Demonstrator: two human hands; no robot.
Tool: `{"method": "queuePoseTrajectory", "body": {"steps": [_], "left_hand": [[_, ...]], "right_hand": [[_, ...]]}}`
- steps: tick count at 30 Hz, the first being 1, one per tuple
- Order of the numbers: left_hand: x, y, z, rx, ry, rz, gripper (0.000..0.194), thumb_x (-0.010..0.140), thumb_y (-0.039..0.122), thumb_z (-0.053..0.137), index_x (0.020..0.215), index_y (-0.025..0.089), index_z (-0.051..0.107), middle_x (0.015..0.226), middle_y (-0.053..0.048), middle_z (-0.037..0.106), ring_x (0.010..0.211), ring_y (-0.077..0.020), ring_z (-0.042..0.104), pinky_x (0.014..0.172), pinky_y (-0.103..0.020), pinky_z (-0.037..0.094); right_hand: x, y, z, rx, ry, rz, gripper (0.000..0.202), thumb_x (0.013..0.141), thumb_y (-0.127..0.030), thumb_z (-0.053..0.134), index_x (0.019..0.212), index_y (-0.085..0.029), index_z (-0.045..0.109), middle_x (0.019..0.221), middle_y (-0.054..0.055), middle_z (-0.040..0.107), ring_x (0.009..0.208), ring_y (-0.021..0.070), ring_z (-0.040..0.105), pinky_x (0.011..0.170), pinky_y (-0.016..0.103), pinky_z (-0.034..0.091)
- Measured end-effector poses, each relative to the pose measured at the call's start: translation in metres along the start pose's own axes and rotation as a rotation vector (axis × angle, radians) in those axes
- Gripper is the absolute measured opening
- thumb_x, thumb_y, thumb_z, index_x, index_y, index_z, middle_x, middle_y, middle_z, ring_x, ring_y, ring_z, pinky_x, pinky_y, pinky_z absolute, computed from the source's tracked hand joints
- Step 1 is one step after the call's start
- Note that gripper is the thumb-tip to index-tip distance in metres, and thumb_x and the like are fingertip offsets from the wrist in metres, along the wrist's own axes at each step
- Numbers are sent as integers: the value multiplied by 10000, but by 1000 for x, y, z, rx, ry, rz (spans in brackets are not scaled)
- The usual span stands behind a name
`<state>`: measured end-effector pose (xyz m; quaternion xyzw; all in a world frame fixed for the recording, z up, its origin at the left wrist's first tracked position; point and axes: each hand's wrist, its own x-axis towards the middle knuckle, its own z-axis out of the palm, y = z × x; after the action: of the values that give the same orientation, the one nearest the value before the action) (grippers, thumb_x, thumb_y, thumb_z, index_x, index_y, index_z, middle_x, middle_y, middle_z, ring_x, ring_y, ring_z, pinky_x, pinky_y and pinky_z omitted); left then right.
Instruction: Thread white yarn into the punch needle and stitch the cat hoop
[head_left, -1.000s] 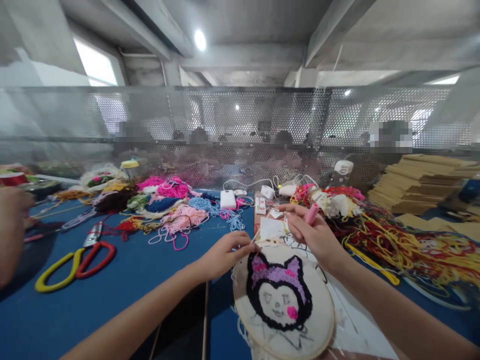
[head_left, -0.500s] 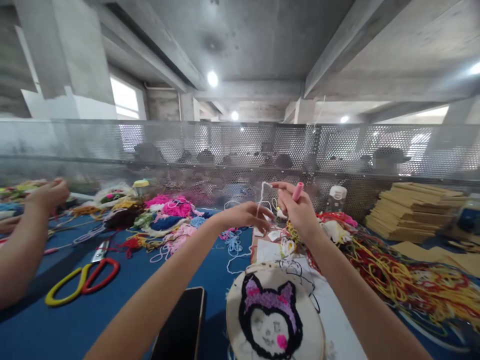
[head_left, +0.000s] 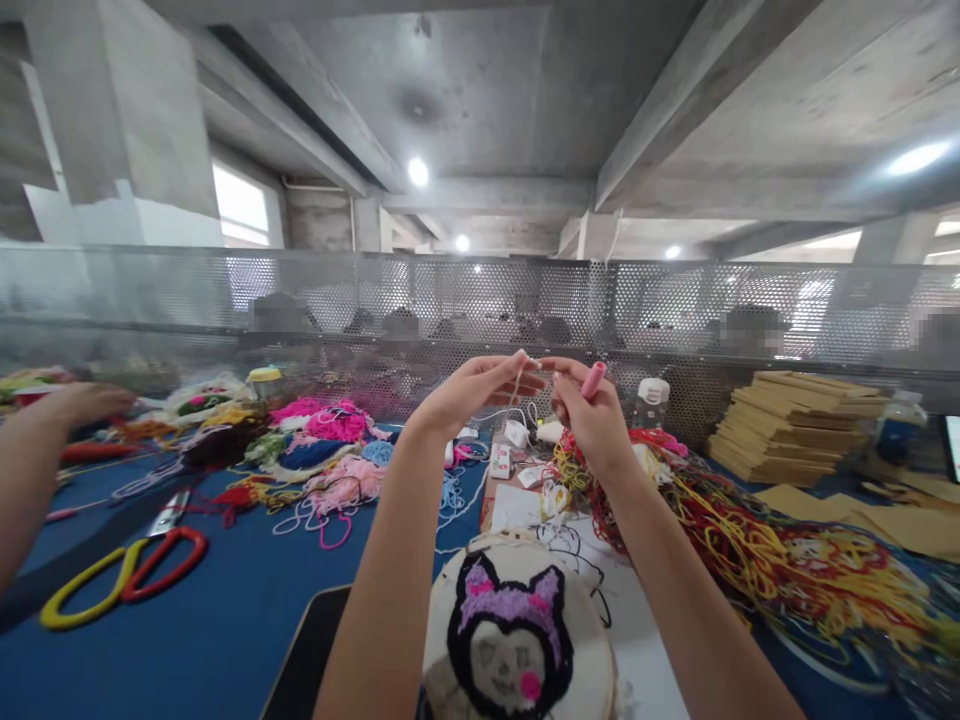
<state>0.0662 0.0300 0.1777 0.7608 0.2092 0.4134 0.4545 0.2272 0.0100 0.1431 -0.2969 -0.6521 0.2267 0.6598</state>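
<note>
Holding white yarn (head_left: 519, 382) and pink handle (head_left: 593, 380), white-capped bottle (head_left: 651, 402) beyond.

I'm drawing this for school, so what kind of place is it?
Probably a craft workshop: there are piles of colourful yarn, big scissors and a round hoop with a half-filled picture, under a bare concrete ceiling.

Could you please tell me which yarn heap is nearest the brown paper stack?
The red-and-yellow tangle, right of the hoop; the bright pink heap and pale pink heap are left.
</note>
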Motion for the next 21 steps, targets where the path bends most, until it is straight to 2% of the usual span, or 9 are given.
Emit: {"method": "queuePoseTrajectory", "body": {"steps": [2, 4, 6, 7, 11, 16, 21], "left_hand": [[0, 4, 5, -7, 63, -21, 336, 858, 410, 535, 983, 134, 680, 927, -104, 695, 819, -153, 639, 806, -306, 475], [1, 5, 9, -5, 185, -43, 263, 823, 339, 599, 960, 131, 685, 833, -79, 693, 689, -122, 622, 730, -289, 482], [3, 4, 11, -14, 298, -13, 227, 791, 256, 634, 969, 122, 679, 739, -49, 675, 588, -90, 576, 670, -270, 468], [4, 2, 12, -25, 317, 16, 240, 779, 230, 640, 990, 119, 672, 708, -38, 665, 561, -82, 558, 651, -265, 459], [7, -6, 12, -53, 211, 75, 346, 730, 215, 679, 1063, 127, 644, 689, -26, 660, 553, -80, 541, 614, -256, 433], [11, -13, 14, -4, 138, 89, 350, 683, 234, 724, 1016, 145, 663, 632, 1, 638, 549, -77, 527, 617, -255, 421], [14, -18, 17, -25, 25, 84, 381, 682, 216, 718, 1046, 130, 646, 673, -15, 661, 562, -84, 547, 615, -259, 416]], "right_hand": [[0, -1, -1, -4, 0, -15, 195, 854, -251, 474, 965, -193, 624, 501, -55, 389, 439, 78, 342, 434, 254, 243], [0, -1, -2, -9, 6, -30, 192, 856, -245, 470, 961, -191, 621, 481, -61, 386, 431, 80, 341, 432, 256, 238], [0, 0, -2, -14, 12, -43, 191, 857, -238, 465, 959, -185, 618, 462, -66, 385, 422, 81, 338, 429, 258, 236], [0, 0, -2, -17, 15, -50, 190, 857, -233, 464, 957, -183, 617, 456, -67, 387, 419, 81, 340, 428, 259, 236], [-1, -3, -2, -32, 29, -77, 185, 858, -212, 462, 947, -183, 621, 455, -66, 402, 417, 77, 345, 426, 260, 235], [-1, -6, -3, -30, 36, -98, 187, 864, -206, 454, 933, -186, 626, 458, -68, 400, 414, 72, 335, 422, 257, 237], [0, -1, -4, -20, 53, -114, 185, 862, -207, 450, 937, -193, 618, 461, -71, 395, 412, 71, 342, 419, 254, 245]]}}
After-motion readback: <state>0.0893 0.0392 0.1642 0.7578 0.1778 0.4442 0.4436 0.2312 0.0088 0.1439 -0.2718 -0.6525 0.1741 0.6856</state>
